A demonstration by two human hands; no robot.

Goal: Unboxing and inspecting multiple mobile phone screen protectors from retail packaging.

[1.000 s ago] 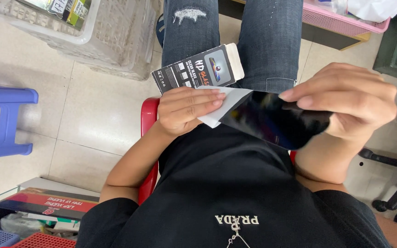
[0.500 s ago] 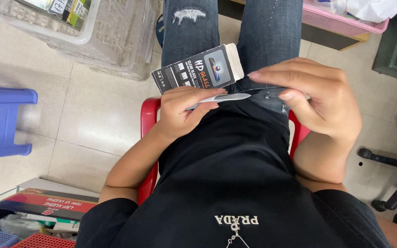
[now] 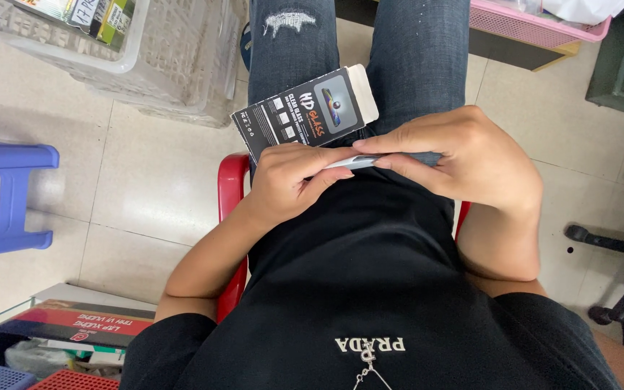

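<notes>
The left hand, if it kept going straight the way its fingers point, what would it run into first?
The left hand points toward the right hand along the thin flat grey sheet both pinch edge-on. Its fingertips would probably meet the right hand's fingers first, though depth is unclear.

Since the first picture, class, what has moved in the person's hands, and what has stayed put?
The thin dark sheet with its white liner, first held flat and face up, has been tipped until only its edge shows. The right hand has closed over it from above; the left hand keeps pinching its left end. The black box on the thigh, the red chair and the blue stool have not moved.
</notes>
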